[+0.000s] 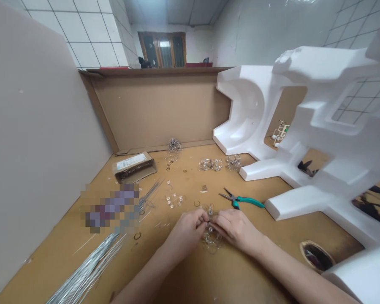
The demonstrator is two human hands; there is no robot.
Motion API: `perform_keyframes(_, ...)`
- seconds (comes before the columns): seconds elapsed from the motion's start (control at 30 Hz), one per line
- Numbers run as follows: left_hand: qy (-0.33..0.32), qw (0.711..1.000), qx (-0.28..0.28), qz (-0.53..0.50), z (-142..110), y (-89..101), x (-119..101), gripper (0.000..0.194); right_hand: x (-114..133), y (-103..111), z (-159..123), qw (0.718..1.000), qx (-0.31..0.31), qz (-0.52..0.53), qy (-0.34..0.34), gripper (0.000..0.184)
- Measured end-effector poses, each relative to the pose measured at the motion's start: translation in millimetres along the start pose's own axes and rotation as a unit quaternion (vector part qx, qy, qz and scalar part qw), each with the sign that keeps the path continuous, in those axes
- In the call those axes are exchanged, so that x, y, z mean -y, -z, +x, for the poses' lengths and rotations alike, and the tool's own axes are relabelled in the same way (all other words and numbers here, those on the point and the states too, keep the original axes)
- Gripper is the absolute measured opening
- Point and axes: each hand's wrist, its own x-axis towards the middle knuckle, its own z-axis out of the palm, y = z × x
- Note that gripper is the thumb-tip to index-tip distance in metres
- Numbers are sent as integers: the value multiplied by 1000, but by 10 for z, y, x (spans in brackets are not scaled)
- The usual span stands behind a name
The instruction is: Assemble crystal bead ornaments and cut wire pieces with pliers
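In the middle of the table, my left hand [190,226] and my right hand [236,228] meet over a beaded wire piece [213,241]. It is made of thin looped silver wire with clear round beads. The thumb and fingers of each hand are pinched at its centre, partly hiding it. Just beyond my right hand lie needle-nose pliers [240,199] with teal handles, their jaws apart. A small dark wire ring [196,204] rests past my left hand. Further left is a loose group of clear beads [174,200].
Similar wire pieces [210,164] sit towards the back, by white foam packing [304,126] standing on the right. A bundle of straight wires [85,266] lies at front left, near a small open carton [134,166]. A cardboard wall [164,112] closes the back. The table has a round hole [316,256].
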Motion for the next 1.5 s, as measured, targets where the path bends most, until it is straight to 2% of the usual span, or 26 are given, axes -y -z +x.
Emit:
perform_keyframes(0.17,-41,995,-50,80,-36,31,-97,13,83,121,36,993,79,-7,-92,18)
perform_keyframes(0.33,-52,992,-81,87,-69,117,-148,13,148,336,84,977,132,-4,-165,17)
perform_keyframes(0.43,-49,993,-69,77,-80,159,-150,13,146,443,117,967,135,96,-194,15)
perform_keyframes(0.5,-58,994,-62,74,-76,154,-144,13,132,476,133,944,125,216,-215,11)
perform_keyframes(0.57,-63,994,-55,70,-63,122,-128,14,121,475,141,895,104,361,-242,10)
perform_keyframes(0.7,-55,998,-9,26,-34,35,-77,11,129,399,134,739,115,603,-279,15)
perform_keyframes(0.77,-46,999,-2,6,-29,18,-64,11,136,339,123,695,129,643,-294,18)
perform_keyframes(0.87,-36,998,-41,18,-42,45,-89,12,116,253,101,652,84,655,-372,24)
perform_keyframes(0.97,-51,994,-75,67,-78,89,-155,13,60,206,67,562,23,698,-443,26)
perform_keyframes(1.03,-84,989,-73,102,-107,95,-196,16,32,203,44,522,6,720,-457,25)
perform_keyframes(1.1,-128,981,-59,135,-131,76,-221,19,30,212,32,521,4,719,-460,25)
perform_keyframes(1.2,-159,973,-52,159,-147,34,-231,23,75,229,44,565,33,687,-456,27)
perform_keyframes(1.3,-134,979,-62,141,-146,21,-245,21,132,241,78,616,68,648,-442,29)
perform_keyframes(1.37,-117,984,-65,114,-141,35,-263,19,152,244,98,639,76,628,-437,28)
perform_keyframes(1.43,-102,989,-67,84,-133,61,-279,17,150,243,108,649,70,621,-435,27)
perform_keyframes(1.5,-83,993,-64,53,-121,89,-285,16,130,233,103,641,54,635,-428,26)
